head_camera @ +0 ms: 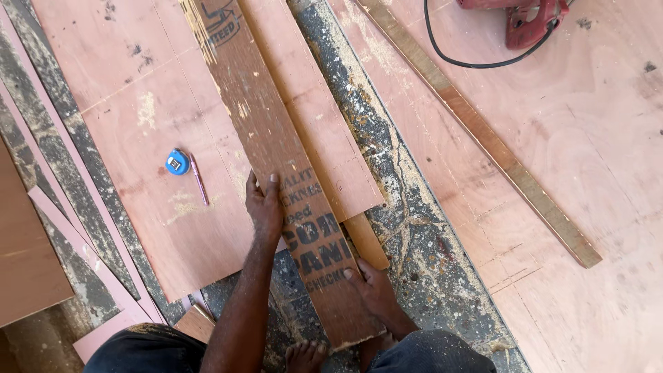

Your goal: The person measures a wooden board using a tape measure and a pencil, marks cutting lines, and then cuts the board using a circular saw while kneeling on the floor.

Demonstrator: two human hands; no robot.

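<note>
A long dark plank (276, 159) runs from the top centre of the frame down to the lower middle, lying on a pink plywood sheet (138, 124) at the left and a narrower strip (324, 131) just to its right. The left hand (264, 204) rests flat on the plank's left edge at mid-frame, fingers spread, not closed round anything. The right hand (373, 287) presses on the plank's right edge near its lower end, thumb on top; how far its fingers curl under, I cannot tell.

Judging from this, the plank is laid out and steadied but not yet marked or cut: no fresh line shows on it. A blue tape measure (177, 162) and a pencil (199, 179) lie left of it, untouched. A red saw (528, 17) sits well apart at the upper right, its cord (456, 62) trailing. Sawdust on the floor (387, 179) suggests other pieces are already cut.
</note>
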